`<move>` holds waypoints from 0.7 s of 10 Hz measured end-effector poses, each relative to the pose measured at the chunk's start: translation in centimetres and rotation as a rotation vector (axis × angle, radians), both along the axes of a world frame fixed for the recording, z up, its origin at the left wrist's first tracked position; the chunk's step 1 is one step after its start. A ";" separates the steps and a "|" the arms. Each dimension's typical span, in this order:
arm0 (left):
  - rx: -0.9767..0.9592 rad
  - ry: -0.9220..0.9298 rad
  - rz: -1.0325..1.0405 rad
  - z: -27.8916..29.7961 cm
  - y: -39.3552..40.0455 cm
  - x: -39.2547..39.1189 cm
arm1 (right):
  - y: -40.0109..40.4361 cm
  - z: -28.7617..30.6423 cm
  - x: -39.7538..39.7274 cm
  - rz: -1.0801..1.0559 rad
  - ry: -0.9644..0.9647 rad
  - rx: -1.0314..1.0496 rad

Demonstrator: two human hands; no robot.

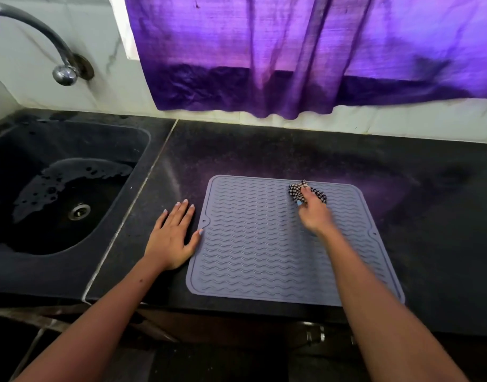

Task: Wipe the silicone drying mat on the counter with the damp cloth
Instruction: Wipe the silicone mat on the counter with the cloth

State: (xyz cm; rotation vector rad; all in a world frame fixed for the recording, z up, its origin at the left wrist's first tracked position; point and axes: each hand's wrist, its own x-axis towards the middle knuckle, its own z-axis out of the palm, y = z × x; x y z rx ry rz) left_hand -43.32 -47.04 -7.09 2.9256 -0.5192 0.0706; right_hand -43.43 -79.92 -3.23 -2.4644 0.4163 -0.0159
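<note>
Grey-blue mat (264, 244) lies flat on the dark speckled counter (430, 216), near the front edge; soft-looking, roughly square with rounded corners, raised rim, rows of wavy ridges across the surface, small hole at mid left and mid right edge. Cloth (308, 191) is a small bunched wad, black-and-white check, sitting on the mat close to its far edge, right of centre. Right hand (314, 213) grips the cloth, fingers curled round it, thumb side toward the left, hand a bit blurred; the forearm crosses the mat's right half from the near edge. Left hand (172, 238) lies flat on the counter just beside the mat's left edge, palm down, fingers straight and slightly spread, thumb tip touching or nearly touching the rim, holding nothing. Left of it a pale seam runs across the counter, then a dark sink (21, 257) with a round metal drain (79, 211) and a film of water with bubbles. Curved metal tap (43, 34) comes off the white marbled wall (104, 51) above the sink. Purple curtain (292, 56), creased fabric, hangs behind the counter, its hem well above the mat.
</note>
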 end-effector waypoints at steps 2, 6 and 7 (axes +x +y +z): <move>-0.017 0.005 0.005 0.3 0.0 -0.2 | 1.7 4.0 1.4 -0.273 -0.114 0.408; -0.036 0.004 -0.003 0.1 0.1 0.0 | 7.1 -1.3 -0.2 0.134 0.069 -0.263; -0.030 0.004 0.004 0.3 0.0 -0.3 | 6.9 0.3 1.2 0.080 0.063 0.000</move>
